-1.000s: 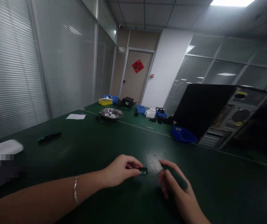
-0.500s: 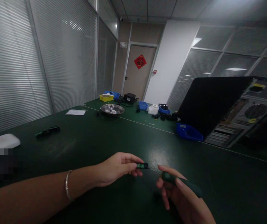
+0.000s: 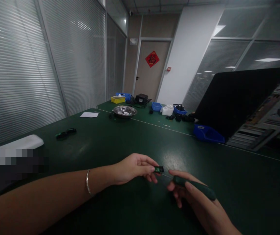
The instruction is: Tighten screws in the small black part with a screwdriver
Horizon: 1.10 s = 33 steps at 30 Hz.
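Note:
Between thumb and fingers, my left hand (image 3: pixel 136 169) pinches a small dark part with a green circuit board (image 3: pixel 158 169). My right hand (image 3: pixel 191 189) is closed around the dark green handle of a thin-shafted tool (image 3: pixel 196 187). The tool's shaft points left toward the part's black end; whether its tip touches the part is too small to tell. Both hands are above the dark green table (image 3: pixel 105 143), a short gap apart.
Small green-and-black parts (image 3: pixel 66 133) and a white object (image 3: pixel 22 142) lie left. Farther back are a paper (image 3: pixel 89 114), a metal bowl (image 3: pixel 125 111), a yellow tray (image 3: pixel 118 99) and a black box (image 3: pixel 141 99). A blue bin (image 3: pixel 207 133) sits by a computer case (image 3: pixel 242 104) at right.
The view has shifted, so the table items and both hands appear farther right. My left hand still holds the part and my right hand the tool, whose handle now lies a little flatter.

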{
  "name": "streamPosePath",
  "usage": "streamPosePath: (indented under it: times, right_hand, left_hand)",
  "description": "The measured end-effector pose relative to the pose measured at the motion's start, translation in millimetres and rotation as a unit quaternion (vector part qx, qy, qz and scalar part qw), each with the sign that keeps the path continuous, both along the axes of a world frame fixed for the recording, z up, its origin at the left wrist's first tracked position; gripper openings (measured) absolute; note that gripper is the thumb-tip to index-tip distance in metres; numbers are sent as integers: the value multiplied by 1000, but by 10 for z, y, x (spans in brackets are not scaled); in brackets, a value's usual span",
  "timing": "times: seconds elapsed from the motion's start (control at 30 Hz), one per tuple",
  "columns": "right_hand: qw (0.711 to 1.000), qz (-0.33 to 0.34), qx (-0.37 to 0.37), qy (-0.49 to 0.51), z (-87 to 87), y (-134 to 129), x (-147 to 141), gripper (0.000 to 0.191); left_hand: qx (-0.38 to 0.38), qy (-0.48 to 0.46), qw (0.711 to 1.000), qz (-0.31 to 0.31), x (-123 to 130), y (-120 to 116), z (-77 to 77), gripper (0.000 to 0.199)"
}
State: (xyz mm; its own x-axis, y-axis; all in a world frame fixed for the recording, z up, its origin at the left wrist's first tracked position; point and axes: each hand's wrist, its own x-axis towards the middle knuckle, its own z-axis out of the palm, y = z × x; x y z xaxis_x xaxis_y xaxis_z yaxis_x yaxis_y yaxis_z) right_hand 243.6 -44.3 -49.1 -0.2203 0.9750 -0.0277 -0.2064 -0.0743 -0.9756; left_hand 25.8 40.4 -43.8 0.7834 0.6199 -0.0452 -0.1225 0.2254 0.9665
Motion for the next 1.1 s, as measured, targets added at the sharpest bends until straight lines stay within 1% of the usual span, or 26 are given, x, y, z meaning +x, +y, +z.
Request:
streamPosePath:
  times: [0.17, 0.3, 0.4, 0.5, 0.57, 0.6, 0.77, 0.97, 1.03, 1.1]
  right_hand:
    - [1000, 3, -9, 3, -63, 3, 44, 37]
    - [999, -23, -30, -30, -121, 28, 126, 42]
    - [999, -18, -32, -20, -138, 45, 163, 41]
    - [999, -26, -20, 18, -138, 61, 158, 27]
    - [999, -39, -15, 21, -139, 67, 153, 19]
    - [999, -43, -20, 14, -141, 68, 155, 18]
    - [997, -51, -51, -30, -163, 68, 201, 28]
    - [996, -71, -45, -24, -172, 83, 179, 25]
    - [994, -88, -58, -27, -166, 82, 163, 24]
    - [992, -102, -64, -34, -155, 78, 154, 25]
  left_hand:
    - [1, -6, 999, 48, 13, -15, -45, 27]
    - [3, -7, 998, 64, 12, -16, -65, 24]
    - [-5, -7, 999, 54, 8, -6, -65, 26]
    - [-15, -14, 999, 35, 1, 0, -46, 28]
    - [-20, -18, 999, 32, -9, 1, -29, 29]
    - [-20, -18, 999, 31, -15, 0, -21, 30]
    - [-12, -9, 999, 36, -40, 4, -21, 28]
    - [1, 16, 998, 58, -47, 16, -51, 26]
    - [5, 24, 998, 52, -52, 14, -47, 26]
    - [5, 29, 999, 28, -58, 10, -37, 26]
